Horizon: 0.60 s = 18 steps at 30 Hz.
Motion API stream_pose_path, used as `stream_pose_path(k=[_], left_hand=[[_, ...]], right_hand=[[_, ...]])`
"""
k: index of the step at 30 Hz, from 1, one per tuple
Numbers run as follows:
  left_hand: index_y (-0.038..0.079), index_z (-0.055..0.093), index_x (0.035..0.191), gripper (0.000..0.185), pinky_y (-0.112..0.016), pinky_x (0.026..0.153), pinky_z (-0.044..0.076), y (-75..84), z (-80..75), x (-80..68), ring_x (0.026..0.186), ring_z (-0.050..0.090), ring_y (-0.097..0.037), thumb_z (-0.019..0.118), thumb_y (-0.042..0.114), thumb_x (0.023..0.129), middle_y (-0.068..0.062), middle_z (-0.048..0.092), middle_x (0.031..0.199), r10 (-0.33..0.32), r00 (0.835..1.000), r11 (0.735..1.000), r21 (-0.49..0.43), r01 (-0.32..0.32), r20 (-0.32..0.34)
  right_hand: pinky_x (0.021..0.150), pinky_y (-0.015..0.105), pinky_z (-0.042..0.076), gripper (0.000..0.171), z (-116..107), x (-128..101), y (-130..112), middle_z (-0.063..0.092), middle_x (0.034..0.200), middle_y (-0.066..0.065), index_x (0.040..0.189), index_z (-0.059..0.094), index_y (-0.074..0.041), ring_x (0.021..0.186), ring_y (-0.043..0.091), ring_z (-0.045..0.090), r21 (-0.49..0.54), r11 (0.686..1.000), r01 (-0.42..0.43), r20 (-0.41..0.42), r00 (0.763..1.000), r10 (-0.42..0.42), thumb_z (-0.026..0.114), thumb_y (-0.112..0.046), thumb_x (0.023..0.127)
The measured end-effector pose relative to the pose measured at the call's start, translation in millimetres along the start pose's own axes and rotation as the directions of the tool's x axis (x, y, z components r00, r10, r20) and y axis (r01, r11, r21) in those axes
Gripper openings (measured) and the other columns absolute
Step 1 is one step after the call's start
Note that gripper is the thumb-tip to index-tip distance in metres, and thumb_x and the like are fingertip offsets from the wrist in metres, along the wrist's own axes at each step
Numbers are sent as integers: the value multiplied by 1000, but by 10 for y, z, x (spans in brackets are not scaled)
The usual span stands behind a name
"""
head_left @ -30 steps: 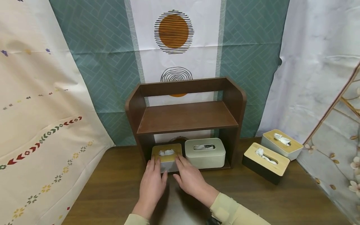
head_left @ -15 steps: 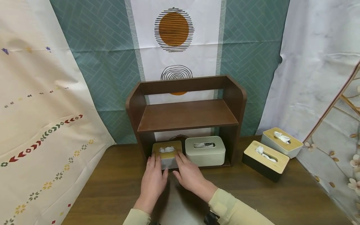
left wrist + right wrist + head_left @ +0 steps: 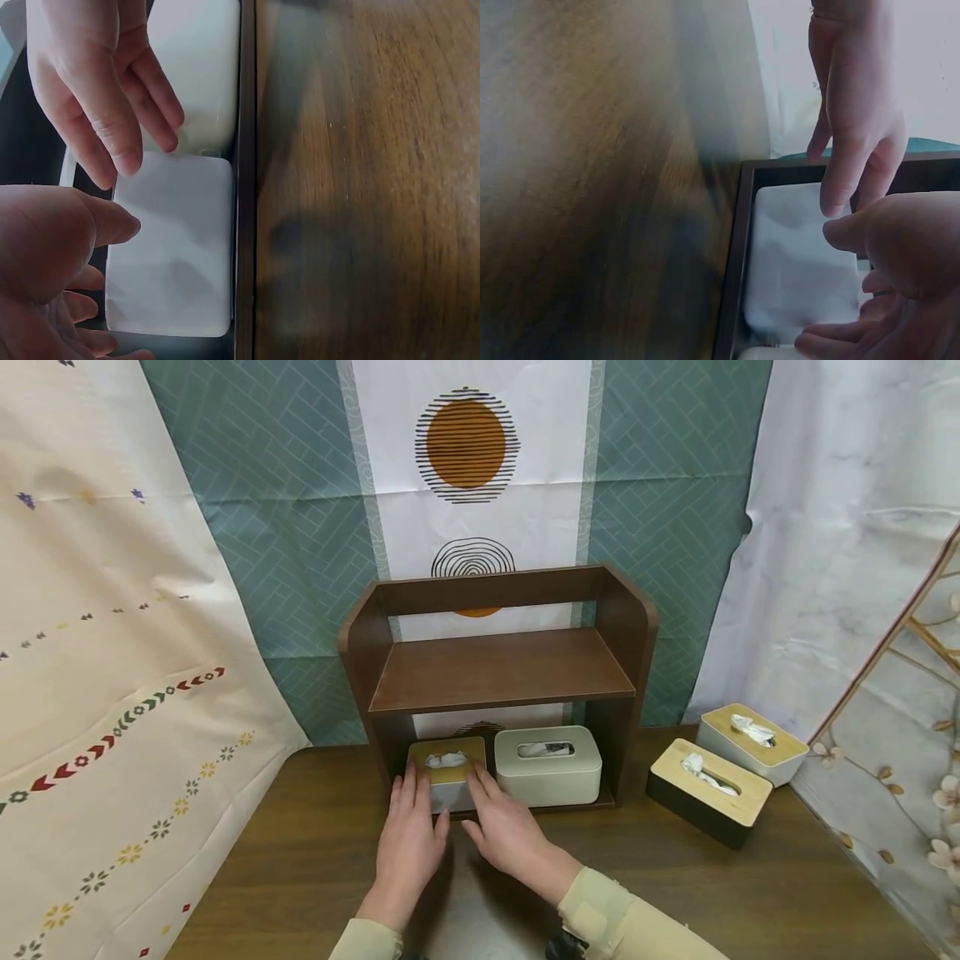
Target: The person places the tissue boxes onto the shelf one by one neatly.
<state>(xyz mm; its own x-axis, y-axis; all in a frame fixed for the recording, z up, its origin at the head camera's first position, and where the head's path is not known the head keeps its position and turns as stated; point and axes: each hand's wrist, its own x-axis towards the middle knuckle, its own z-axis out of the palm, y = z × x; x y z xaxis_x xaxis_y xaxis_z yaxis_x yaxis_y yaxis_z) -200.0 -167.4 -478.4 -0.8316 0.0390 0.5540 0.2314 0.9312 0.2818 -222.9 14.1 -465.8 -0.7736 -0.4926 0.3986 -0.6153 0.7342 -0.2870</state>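
Note:
In the head view, a tissue box (image 3: pixel 450 797) with a light grey body and wooden lid stands on the lower level of a brown two-tier shelf (image 3: pixel 502 670). My left hand (image 3: pixel 407 843) rests straight fingers at its left front edge. At its right front corner, my right hand (image 3: pixel 512 837) lies with fingers extended. A tissue pokes from the lid's slot. Right beside it sits a pale rounded tissue box (image 3: pixel 547 777). The left wrist view shows both thumbs above the grey box's front face (image 3: pixel 176 247); the right wrist view shows that face (image 3: pixel 799 251) between my hands.
On the table's right side are a black tissue box with a wooden lid (image 3: pixel 708 793) and, behind it, a grey one with a wooden lid (image 3: pixel 752 745). The dark wooden table (image 3: pixel 277 852) extends in front of the shelf. Patterned cloths hang behind and at both sides.

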Motion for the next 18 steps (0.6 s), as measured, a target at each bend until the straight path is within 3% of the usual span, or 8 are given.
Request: stream_pose_path(k=[9,18], left_hand=[[-10,54,156,71,-60,117,47,83,-113,-33,153,43,-54,86,16,98,-31,45,166,30,1000,1000,6,-30,0],[-7,56,155,69,-66,116,46,289,-190,-94,153,45,-51,85,21,99,-27,50,164,78,997,997,18,-78,-15]], right_hand=[[90,49,64,74,-173,-190,-2,42,171,26,165,46,3,136,37,66,-25,999,27,-28,999,-27,79,-25,105],[116,54,50,69,-389,-439,31,45,170,20,164,50,-2,154,40,48,-82,996,36,-35,999,-39,77,-30,107]])
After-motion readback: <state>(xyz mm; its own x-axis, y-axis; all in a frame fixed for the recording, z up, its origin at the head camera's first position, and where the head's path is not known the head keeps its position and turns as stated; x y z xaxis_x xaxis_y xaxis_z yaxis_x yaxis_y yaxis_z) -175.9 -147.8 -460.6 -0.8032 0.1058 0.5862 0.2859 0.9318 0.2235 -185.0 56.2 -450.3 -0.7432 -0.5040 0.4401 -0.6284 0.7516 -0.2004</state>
